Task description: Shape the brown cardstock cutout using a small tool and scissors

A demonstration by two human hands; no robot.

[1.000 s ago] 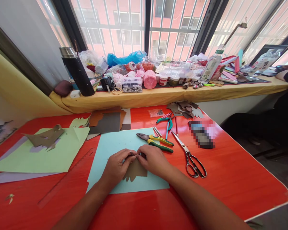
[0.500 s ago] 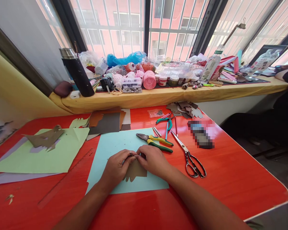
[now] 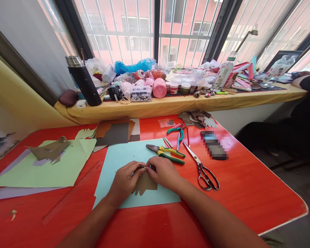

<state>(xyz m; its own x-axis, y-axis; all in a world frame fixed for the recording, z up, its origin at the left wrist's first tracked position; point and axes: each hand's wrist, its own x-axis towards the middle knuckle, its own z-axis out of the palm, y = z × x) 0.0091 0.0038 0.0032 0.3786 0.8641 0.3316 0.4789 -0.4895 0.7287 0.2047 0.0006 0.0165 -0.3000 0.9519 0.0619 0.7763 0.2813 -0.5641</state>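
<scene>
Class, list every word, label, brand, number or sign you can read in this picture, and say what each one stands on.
None can be read with certainty.
Clear bottles at far right: printed marks, too blurred to read.
Bottle with the green neck band: lettering too small to read.
Small jar with a red label: label too small to read.
Transparent ruler: scale marks, numbers too faint to read.

Bare forearms [image 3: 96, 218] taper into the bare left grip [image 3: 124, 178] and right grip [image 3: 165, 173].

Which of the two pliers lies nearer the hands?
The yellow-and-green pliers, partly on the blue sheet; the teal-handled pair lies farther back.
</scene>
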